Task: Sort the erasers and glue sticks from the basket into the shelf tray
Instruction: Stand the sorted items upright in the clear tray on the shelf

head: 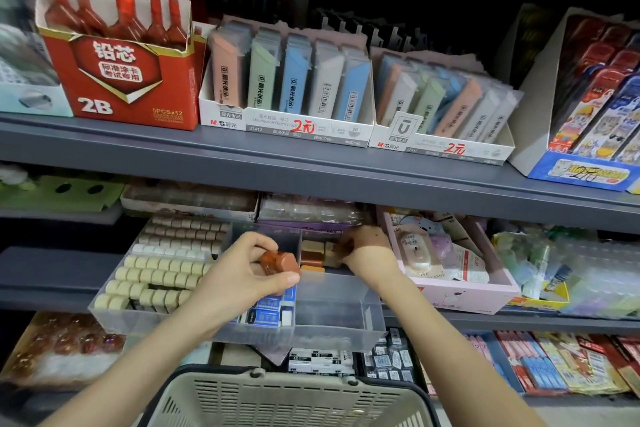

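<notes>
- Left hand [242, 263] pinches a brown eraser [280, 262] between thumb and fingertips, over the middle of the tray [339, 329], just above the blue-and-white erasers [270, 308].
- Right hand [367, 246] is deep in the tray's back right compartment, fingers among the brown and cream blocks [312, 253]. Blur hides whether it grips one, so I can't tell.
- That brown eraser looks small, light and rubbery: grippy, hardly fragile. A pinch across its flat sides should hold it.
- The tray is thin clear plastic and appears to jut past the front edge of its shelf [52, 288], so a push may shift it.
- Cream rolls [156, 277] fill the left compartment.
- The basket [287, 402] waits below, contents out of sight.
- It's a dim shop aisle with packed shelves, and a pink box [460, 291] sits just beside the tray's right wall.
</notes>
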Available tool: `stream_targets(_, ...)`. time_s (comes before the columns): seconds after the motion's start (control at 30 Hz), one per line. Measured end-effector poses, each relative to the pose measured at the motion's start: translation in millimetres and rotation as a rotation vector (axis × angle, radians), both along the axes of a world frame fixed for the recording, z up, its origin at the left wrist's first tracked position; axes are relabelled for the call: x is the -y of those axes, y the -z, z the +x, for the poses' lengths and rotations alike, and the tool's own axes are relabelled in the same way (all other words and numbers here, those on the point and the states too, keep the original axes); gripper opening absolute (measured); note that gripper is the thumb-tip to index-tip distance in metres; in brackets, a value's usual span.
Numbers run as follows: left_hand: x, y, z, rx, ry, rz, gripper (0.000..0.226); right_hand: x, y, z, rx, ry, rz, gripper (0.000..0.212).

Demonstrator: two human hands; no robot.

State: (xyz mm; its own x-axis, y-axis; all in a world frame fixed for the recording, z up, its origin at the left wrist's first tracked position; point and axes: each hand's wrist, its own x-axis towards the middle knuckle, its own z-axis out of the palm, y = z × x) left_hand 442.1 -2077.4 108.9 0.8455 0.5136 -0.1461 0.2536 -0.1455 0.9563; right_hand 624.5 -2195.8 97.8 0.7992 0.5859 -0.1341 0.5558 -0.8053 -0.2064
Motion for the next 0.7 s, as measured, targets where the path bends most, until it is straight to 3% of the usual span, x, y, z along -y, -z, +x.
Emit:
stream_targets(0.17, 0.4, -0.2, 3.2, 0.046, -0.028, 0.085, 0.043, 5.2, -0.4, 7.6, -0.087, -0.038, 0.068, 0.029)
stream_targets(0.47, 5.6, 5.5, 4.5, 0.083, 0.001, 0.124, 0.041, 5.3, 10.9, -2.9, 0.045, -0.051, 0.110, 0.032)
stream_targets(0.53, 5.1, 7.1, 4.9, 0.082, 0.015, 0.124, 0.038, 10.6, 7.7, -11.7, 0.028, -0.018, 0.283, 0.025)
stream_targets(0.6, 5.1, 8.1, 5.8, 0.082, 0.014, 0.125, 0.035, 21.3, -0.2, -24.9, -0.056, 0.028, 0.580, 0.014)
stream_targets(0.7, 7.4, 10.0, 8.0, 0.109, 0.015, 0.117, 0.034, 40.1, -15.5, -53.6, -0.475, -0.021, 0.898, 0.010)
